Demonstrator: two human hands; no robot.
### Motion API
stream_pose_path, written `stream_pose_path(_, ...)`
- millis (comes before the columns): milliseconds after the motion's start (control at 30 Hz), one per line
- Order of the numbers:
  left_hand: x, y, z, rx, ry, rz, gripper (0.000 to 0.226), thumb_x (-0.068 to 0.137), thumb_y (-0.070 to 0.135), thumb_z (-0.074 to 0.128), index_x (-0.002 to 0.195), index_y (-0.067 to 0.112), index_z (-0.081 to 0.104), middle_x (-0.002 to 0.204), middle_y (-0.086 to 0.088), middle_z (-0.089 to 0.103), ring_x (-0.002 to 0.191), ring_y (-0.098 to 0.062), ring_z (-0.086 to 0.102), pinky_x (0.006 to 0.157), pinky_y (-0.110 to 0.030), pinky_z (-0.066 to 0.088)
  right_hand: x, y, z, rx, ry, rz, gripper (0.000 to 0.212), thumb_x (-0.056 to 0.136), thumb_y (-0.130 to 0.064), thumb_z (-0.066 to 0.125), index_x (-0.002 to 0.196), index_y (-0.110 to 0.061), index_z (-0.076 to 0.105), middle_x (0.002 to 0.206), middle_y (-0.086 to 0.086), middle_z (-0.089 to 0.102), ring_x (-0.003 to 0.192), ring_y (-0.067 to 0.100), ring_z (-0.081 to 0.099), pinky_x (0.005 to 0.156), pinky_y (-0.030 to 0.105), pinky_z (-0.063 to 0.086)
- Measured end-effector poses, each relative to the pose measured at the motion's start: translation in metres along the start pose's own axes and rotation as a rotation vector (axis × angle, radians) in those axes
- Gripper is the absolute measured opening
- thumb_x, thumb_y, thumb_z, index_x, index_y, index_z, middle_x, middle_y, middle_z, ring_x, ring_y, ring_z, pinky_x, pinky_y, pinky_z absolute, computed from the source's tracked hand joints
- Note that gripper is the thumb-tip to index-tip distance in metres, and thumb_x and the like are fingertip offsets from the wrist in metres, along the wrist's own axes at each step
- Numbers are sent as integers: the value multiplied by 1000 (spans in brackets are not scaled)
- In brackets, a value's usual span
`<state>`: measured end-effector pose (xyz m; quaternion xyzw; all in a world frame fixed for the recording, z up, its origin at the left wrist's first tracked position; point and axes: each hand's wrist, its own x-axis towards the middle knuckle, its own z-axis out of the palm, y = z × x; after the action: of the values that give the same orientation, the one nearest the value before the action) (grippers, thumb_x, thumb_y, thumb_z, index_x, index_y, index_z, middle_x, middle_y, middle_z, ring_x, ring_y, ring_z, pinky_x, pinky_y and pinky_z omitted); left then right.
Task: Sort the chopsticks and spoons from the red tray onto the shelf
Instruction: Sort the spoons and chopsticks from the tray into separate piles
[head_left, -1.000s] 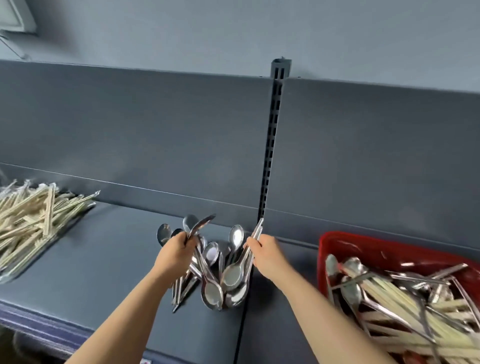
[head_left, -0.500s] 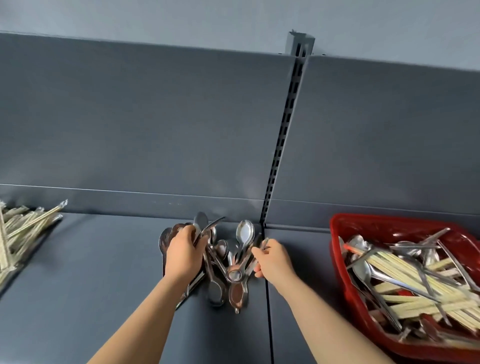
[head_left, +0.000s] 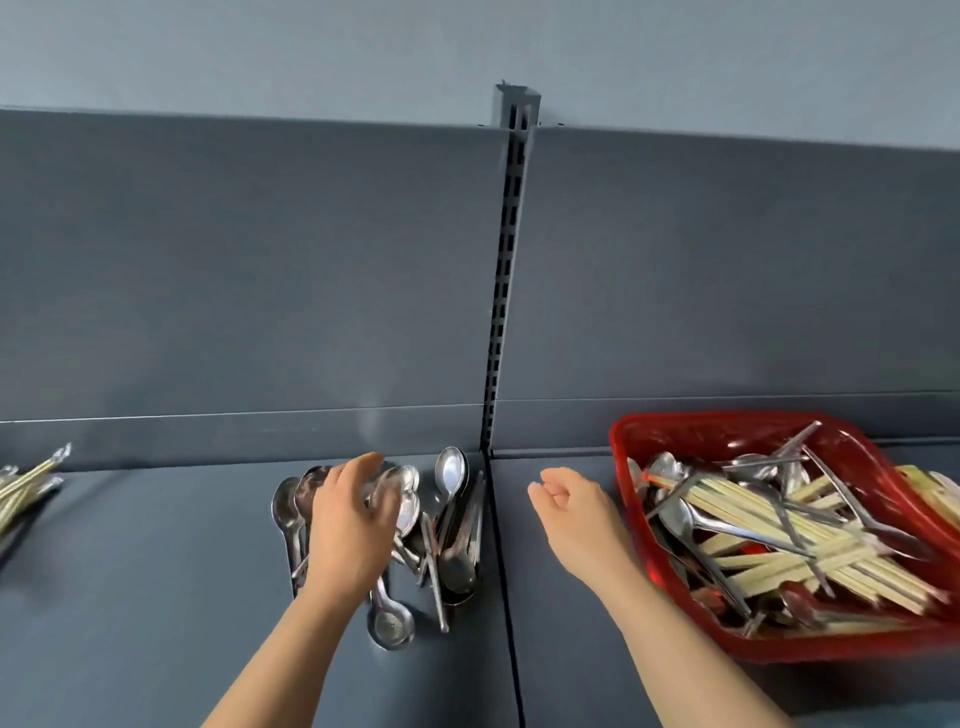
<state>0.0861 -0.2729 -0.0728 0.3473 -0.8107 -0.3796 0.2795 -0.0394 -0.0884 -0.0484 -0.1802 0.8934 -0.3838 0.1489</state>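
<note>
Two hands are seen over the shelf (head_left: 130, 571). Left hand (head_left: 353, 525): grip slack, fingers spread over the spoon pile (head_left: 447, 545), nothing held. Right hand (head_left: 576, 519): grip open and empty, between that pile and the red tray (head_left: 631, 431). One spoon pile is laid just left of the shelf seam; its count is unreadable. One tray is filled with mixed chopsticks (head_left: 769, 540) and spoons. One chopstick pile (head_left: 26, 486) is laid far left.

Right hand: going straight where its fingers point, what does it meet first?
Likely the slotted post at the back wall's foot. The open right hand points back and left, its line passing just right of the spoons. Depth is unclear.
</note>
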Motion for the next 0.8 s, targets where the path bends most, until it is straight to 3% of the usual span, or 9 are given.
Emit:
stream_pose_path(67, -5, 21, 9, -87, -26, 12, 28, 90, 22, 63, 118, 17, 61, 112, 1, 64, 106, -17, 58, 94, -37, 46, -5, 12, -29, 62, 78, -26, 18, 95, -34, 55, 108, -24, 62, 84, -16, 58, 78, -1, 55, 85, 24, 45)
stream_pose_path(100, -8, 32, 16, -126, -47, 18, 26, 90, 22, 63, 116, 19, 61, 110, 3, 65, 103, -15, 60, 92, -36, 48, -7, 20, -44, 110, 126, -27, 17, 94, -33, 57, 107, -24, 64, 83, -16, 60, 79, -3, 56, 84, 24, 47)
stream_pose_path(233, -21, 81, 58, -219, -184, 92, 15, 90, 17, 63, 105, 19, 64, 98, 4, 68, 90, -10, 63, 83, -28, 51, -17, 62, -109, 231, 281, 4, 25, 91, -30, 61, 113, -19, 68, 106, -11, 69, 101, 1, 62, 85, 20, 45)
stream_pose_path(367, -34, 129, 112, -210, -356, 251, 11, 90, 15, 63, 101, 19, 65, 94, 8, 68, 85, -1, 63, 79, -12, 45, -17, 116, -170, 229, 362, 64, 24, 93, -27, 60, 112, -16, 69, 107, -7, 70, 98, 2, 62, 72, 7, 40)
stream_pose_path(433, -37, 151, 141, -167, -417, 310, 8, 90, 19, 64, 97, 23, 65, 89, 13, 68, 80, 3, 62, 72, -6, 42, -15, 141, -196, 214, 386, 92, 14, 93, -23, 61, 101, -21, 72, 101, -12, 70, 91, -7, 59, 65, 1, 38)
stream_pose_path(567, -34, 181, 197, -62, -483, 324, 13, 89, 24, 65, 99, 17, 67, 86, 9, 67, 80, -9, 63, 71, -17, 45, -4, 175, -235, 178, 346, 99, 28, 93, -19, 59, 76, -40, 64, 80, -26, 66, 84, -12, 59, 60, 3, 40)
stream_pose_path(633, -29, 187, 224, 66, -527, 315, 19, 87, 23, 65, 101, 10, 67, 87, 1, 66, 88, -22, 62, 71, -23, 41, 8, 190, -248, 149, 326, 98, 26, 93, -18, 59, 76, -37, 65, 77, -25, 67, 73, -14, 60, 55, 4, 43)
stream_pose_path(700, -26, 188, 246, 210, -578, 286, 18, 84, 20, 65, 98, 10, 66, 83, 0, 63, 89, -29, 62, 68, -27, 38, 24, 201, -256, 130, 314, 92, 15, 92, -20, 61, 87, -33, 67, 85, -23, 65, 76, -12, 61, 53, 2, 42)
stream_pose_path(800, -23, 184, 265, 377, -581, 268, 16, 80, 20, 65, 94, 13, 67, 85, -4, 67, 89, -30, 63, 69, -31, 43, 52, 213, -258, 92, 235, 82, 22, 92, -21, 63, 113, -20, 70, 106, -10, 67, 96, 4, 61, 71, 6, 42)
